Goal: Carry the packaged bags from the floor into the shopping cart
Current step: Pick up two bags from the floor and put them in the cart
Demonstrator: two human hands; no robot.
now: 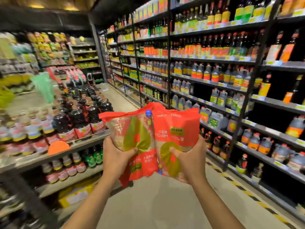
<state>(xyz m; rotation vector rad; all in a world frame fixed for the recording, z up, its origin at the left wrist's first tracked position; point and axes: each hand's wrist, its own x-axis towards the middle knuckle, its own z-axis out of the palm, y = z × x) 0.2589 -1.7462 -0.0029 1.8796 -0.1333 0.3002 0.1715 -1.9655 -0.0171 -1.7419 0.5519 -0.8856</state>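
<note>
1. Left hand [118, 157] is curled round the left bag [132, 129] and right hand [192, 156] round the right bag [176, 128], so that both are carried together, touching side by side, clear of the floor [156, 204].
2. Beyond, bottle shelves [214, 80] are seen; no cart is shown.

Supermarket aisle, tan floor [158, 204], dark bottle-filled shelving [214, 58] both sides, warm ceiling lights [35, 5]

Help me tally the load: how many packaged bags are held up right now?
2. The left hand grips the left bag, the right hand grips the right bag, side by side and touching; others may hide behind.
</note>
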